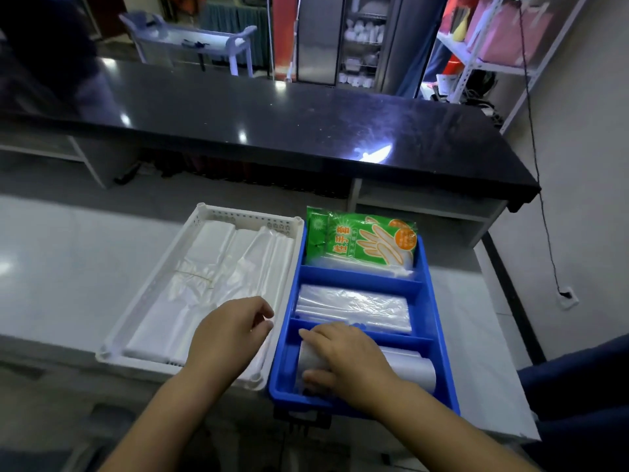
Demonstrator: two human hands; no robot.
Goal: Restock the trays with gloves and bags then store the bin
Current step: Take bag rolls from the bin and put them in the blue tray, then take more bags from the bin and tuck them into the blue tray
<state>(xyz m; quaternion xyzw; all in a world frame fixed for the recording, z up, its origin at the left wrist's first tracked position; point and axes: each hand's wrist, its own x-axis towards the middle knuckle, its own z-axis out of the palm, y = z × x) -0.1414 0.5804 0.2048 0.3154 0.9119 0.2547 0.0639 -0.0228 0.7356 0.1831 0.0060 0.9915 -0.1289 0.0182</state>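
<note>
Glossy black counter (272, 120) beyond, pale plastic chair (235, 39) behind it, metal shelving (490, 64) and wall socket (568, 298) at right

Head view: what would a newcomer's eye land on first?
The bright blue tray at centre right, with green glove packs standing in its far compartment. Next, the right hand gripping a bundle of clear bags in the near compartment. The left hand hangs over the white tray of white bags beside it.
</note>
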